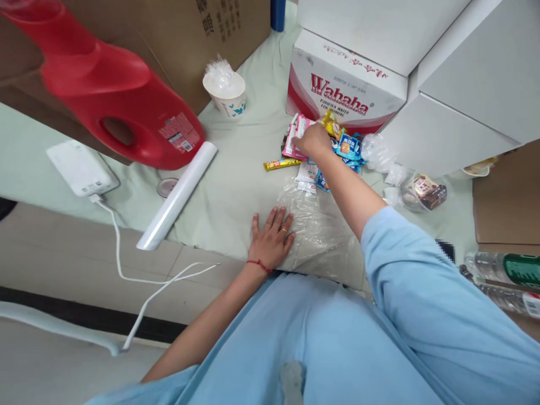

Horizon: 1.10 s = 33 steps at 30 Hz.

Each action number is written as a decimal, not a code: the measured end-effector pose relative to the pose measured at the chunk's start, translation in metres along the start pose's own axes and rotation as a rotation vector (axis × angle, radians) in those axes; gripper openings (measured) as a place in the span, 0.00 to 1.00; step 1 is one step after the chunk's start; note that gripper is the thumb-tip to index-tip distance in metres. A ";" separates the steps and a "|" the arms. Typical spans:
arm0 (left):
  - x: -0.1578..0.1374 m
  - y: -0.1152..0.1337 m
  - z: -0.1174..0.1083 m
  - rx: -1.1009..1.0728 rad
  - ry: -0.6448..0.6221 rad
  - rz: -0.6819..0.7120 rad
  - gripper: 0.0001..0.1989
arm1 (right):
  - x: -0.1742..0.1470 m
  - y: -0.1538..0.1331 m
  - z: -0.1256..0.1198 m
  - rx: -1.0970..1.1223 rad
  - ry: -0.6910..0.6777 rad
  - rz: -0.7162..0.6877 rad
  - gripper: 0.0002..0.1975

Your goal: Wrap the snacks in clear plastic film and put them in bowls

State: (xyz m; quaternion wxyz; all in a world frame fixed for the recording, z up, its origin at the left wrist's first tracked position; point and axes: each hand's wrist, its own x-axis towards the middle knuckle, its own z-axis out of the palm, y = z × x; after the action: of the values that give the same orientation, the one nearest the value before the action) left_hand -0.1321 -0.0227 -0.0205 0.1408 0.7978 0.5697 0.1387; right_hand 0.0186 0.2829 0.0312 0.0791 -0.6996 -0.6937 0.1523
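My left hand (270, 239) lies flat on the pale green cloth (236, 197), fingers spread, at the left edge of a clear plastic bag (320, 230). Farther forward, my right hand (313, 140) has its fingers closed on a pink snack packet (298, 135); the fingertips are partly hidden. Beside it on the right are blue snack packets (348, 146) in a loose pile, with a yellow packet (332, 124) behind. A slim yellow stick packet (282, 163) and white packets (306, 175) lie nearer to me.
A Wahaha carton (346, 84) stands behind the pile. To the left are a paper cup (225, 95), a red jug (126, 101), a white roll (177, 197) and a cabled power bank (82, 167). A clear tub of snacks (424, 191) and plastic bottles (502, 267) are at right.
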 end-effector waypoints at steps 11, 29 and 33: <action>-0.001 0.000 0.000 0.022 0.009 0.002 0.27 | -0.007 -0.037 -0.003 -0.021 -0.037 0.107 0.49; 0.001 0.002 0.000 0.015 0.013 -0.008 0.27 | -0.256 0.054 -0.038 -0.307 -0.524 -0.386 0.43; 0.001 0.002 0.001 0.051 -0.003 -0.009 0.28 | -0.268 0.052 -0.026 -0.266 -0.420 -0.355 0.42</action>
State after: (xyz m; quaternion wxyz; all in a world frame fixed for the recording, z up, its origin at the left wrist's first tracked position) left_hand -0.1297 -0.0226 -0.0204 0.1218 0.7987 0.5764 0.1224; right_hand 0.0787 0.0179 0.0669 -0.1328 -0.5249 -0.8201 0.1853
